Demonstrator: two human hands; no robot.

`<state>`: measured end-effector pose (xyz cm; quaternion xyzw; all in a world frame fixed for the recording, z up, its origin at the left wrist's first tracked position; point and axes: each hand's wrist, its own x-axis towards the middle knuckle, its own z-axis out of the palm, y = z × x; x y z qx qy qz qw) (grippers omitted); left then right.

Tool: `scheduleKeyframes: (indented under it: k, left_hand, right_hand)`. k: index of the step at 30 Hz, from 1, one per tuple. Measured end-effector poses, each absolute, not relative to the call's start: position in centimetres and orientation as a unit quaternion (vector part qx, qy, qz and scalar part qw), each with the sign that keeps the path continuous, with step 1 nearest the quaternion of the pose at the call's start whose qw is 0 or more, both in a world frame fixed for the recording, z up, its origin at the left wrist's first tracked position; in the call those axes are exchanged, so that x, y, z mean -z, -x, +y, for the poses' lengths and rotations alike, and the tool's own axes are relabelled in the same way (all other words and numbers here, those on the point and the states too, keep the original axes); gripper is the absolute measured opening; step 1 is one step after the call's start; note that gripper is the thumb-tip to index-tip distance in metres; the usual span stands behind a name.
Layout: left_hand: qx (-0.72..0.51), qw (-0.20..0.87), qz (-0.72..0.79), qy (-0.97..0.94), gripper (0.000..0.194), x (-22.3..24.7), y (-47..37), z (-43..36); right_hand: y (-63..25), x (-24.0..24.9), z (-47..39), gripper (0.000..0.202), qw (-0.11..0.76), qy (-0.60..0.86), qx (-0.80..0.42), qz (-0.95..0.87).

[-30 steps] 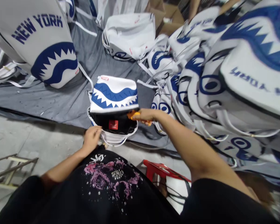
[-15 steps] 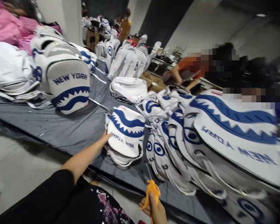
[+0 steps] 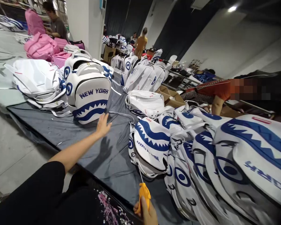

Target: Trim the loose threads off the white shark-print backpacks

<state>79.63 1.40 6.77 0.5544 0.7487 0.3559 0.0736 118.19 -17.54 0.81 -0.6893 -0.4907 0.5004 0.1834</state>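
Observation:
My left hand (image 3: 103,125) is raised over the dark cloth, fingers spread and holding nothing, just below an upright white backpack (image 3: 91,100) lettered NEW YORK with a blue toothed band. At the bottom centre my right hand (image 3: 147,210) grips an orange tool (image 3: 144,195) with a thin metal tip pointing up. That tip reaches the lower edge of a smaller white backpack (image 3: 152,140), which lies with its lettering upside down. Whether the tip touches the bag I cannot tell.
Overlapping white backpacks (image 3: 231,168) fill the right side of the dark cloth-covered table (image 3: 84,147). White and pink bags (image 3: 41,47) lie at the left. Cardboard boxes (image 3: 170,96) stand behind. A person in orange (image 3: 221,90) leans in at the right; others are farther back.
My left hand has let go of the smaller backpack and moved toward the upright one, its fingers now spread. The view has turned left. My right hand still holds the orange tool.

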Motion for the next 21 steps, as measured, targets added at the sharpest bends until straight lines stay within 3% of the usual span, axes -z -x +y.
scheduleKeyframes:
  k: [4,7,9,14,21]
  left_hand:
    - [-0.421,-0.115,0.723,-0.536,0.074,-14.5,-70.1,3.6]
    - [-0.385,-0.142,0.717,-0.564,0.088,-19.9,-63.8,6.0]
    - [-0.345,-0.137,0.716,-0.591,0.085,-21.7,-60.5,7.8]
    - [-0.314,-0.162,0.693,-0.629,0.031,-20.6,-56.7,8.8]
    - [-0.353,-0.21,0.633,-0.656,0.024,-17.3,-56.9,2.3]
  right_hand:
    - [-111.2,-0.8,-13.3,0.053,0.203,0.661,-0.493,-0.527]
    - [-105.3,-0.9,-9.9,0.052,0.209,0.642,-0.486,-0.555]
    - [-101.7,-0.6,-7.6,0.056,0.236,0.661,-0.479,-0.527]
    - [-96.0,1.8,-2.2,0.057,0.314,0.721,-0.497,-0.367]
    - [-88.6,2.4,3.6,0.042,0.325,0.663,-0.517,-0.434]
